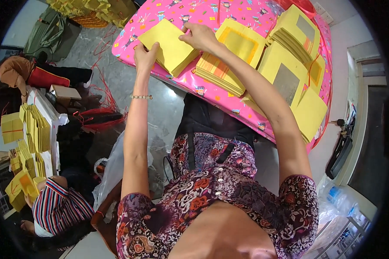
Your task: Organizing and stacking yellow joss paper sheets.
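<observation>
Head view, looking down the person's front. A stack of plain yellow paper sheets (170,46), square-cut and turned cornerwise so that it reads as a diamond, lies near the left edge of the bench (229,13), whose top is covered in a pink patterned cloth. The stack's top face is unprinted; its lower right side shows the layered sheet edges. The left hand (145,55) is closed on the stack's left corner, thumb over the top sheet and fingers wrapped at the edge. The right hand (199,36) rests on the stack's upper right edge, fingertips bent down and pinching the top sheets. The two hands are set apart, one at each side of the same stack. Just beside it to the right lies a second stack with an orange-bordered square print (231,56), and further right several fanned piles of yellow sheets with grey foil squares (296,64). A beaded bracelet (141,97) circles the left wrist. At the lower left, well apart from the bench, another person in a striped top (58,207) sits beside rows of similar folded yellow paper (34,129).
</observation>
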`<state>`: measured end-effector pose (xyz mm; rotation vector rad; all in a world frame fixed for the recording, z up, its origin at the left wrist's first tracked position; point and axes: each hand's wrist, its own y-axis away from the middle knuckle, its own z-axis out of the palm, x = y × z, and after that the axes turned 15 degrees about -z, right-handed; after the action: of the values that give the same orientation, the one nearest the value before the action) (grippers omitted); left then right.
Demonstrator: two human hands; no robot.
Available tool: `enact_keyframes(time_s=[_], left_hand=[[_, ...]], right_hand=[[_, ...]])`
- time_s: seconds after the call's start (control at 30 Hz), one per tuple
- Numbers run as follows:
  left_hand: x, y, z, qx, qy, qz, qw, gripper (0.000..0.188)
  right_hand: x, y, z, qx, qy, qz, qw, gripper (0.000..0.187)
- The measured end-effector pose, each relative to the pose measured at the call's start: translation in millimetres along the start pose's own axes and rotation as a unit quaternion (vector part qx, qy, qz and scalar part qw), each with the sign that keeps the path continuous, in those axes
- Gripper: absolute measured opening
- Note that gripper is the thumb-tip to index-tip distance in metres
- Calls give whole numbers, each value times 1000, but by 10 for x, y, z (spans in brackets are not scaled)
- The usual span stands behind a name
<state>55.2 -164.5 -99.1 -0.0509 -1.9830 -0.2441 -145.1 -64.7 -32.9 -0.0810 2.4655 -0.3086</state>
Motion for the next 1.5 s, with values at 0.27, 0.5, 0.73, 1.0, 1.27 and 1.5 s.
enact_keyframes(time_s=[0.27, 0.5, 0.73, 1.0, 1.27, 1.5], left_hand=[[182, 151, -26, 19, -58, 6, 998, 41], [317, 335, 44, 95, -210, 5, 973, 51], [395, 322, 204, 105, -212, 316, 919, 58], [299, 262, 286, -7, -220, 321, 921, 67], [279, 197, 210, -27, -177, 329, 927, 64], [377, 211, 160, -6, -236, 337, 911, 64]], right_hand=[[-74, -11, -4, -6, 80, -1, 997, 33], [-69, -4, 12, -10, 146, -28, 989, 33], [3, 43, 94, 29, 144, -61, 987, 31], [57, 375, -236, 74, 124, -94, 985, 34], [-160, 1480, -786, -48, 181, -67, 980, 38], [-230, 1917, -576, 10, 224, -90, 970, 42]])
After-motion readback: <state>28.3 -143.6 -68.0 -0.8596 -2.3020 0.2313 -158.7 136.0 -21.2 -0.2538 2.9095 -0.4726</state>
